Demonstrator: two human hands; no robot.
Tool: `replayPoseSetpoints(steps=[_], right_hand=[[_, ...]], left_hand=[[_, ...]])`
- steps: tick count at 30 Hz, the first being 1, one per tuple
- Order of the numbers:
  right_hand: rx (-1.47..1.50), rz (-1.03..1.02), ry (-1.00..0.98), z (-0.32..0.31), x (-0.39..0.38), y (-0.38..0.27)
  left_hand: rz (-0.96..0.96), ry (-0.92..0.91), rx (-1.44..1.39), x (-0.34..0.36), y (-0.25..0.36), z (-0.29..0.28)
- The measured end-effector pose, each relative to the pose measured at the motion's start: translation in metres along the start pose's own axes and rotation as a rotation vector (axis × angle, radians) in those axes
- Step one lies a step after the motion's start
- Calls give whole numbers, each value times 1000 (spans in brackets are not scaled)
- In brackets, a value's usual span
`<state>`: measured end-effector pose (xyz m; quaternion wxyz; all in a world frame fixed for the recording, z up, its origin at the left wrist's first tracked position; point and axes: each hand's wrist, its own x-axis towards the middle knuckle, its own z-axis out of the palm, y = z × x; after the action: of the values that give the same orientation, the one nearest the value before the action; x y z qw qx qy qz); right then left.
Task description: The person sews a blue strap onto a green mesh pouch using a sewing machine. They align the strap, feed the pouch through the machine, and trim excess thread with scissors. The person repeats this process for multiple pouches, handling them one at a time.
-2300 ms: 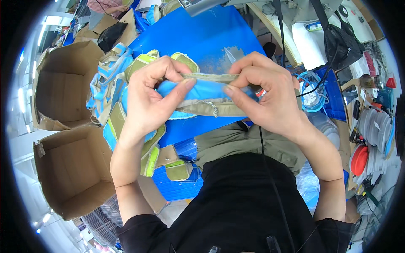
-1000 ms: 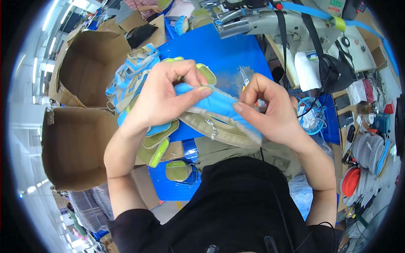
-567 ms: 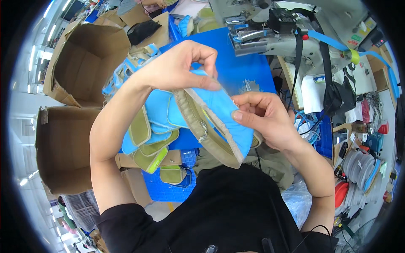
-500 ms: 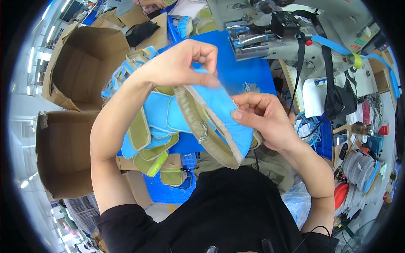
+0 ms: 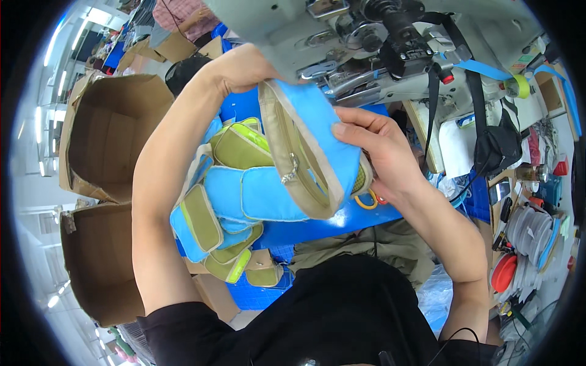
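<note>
A half-sewn zippered pouch (image 5: pixel 329 134), blue outside with a tan zipper band and a silver pull, hangs tilted in front of the sewing machine (image 5: pixel 360 67). My right hand (image 5: pixel 381 143) pinches its right edge, thumb on top of the blue cloth. My left hand (image 5: pixel 247 67) is bent over at the pouch's upper end, close under the machine. Its fingers are hidden there, so their grip does not show. Beneath the pouch, several blue and olive sewn pieces (image 5: pixel 262 192) lie in a chain on the blue table (image 5: pixel 317 230).
Two cardboard boxes (image 5: pixel 76 149) stand open at the left. Scissors (image 5: pixel 365 200) with orange handles lie behind my right wrist. A black strap and pouch (image 5: pixel 497 146) hang at the right, above stacked white reels (image 5: pixel 528 232). Another person (image 5: pixel 189 21) sits at the far left.
The pouch's upper end and my left hand have moved up to the machine, which now fills more of the view. My right hand keeps its pinch. Scissors have come into sight.
</note>
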<state>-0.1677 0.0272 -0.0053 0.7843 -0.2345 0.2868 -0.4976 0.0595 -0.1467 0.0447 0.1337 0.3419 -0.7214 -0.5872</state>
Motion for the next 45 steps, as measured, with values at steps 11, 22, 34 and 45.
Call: replayPoseSetpoints(steps=[11,22,34,45], right_hand=[[69,-55,91,1,10,16],[136,-99,148,3,9,12],[109,-22,125,5,2,1],[28,-51,41,-13,-5,15]], left_hand=[[-26,46,221,5,5,-16],[34,47,310,23,8,-22],[214,1008,-120,-49,-31,113],[15,610,-732,-37,-15,155]])
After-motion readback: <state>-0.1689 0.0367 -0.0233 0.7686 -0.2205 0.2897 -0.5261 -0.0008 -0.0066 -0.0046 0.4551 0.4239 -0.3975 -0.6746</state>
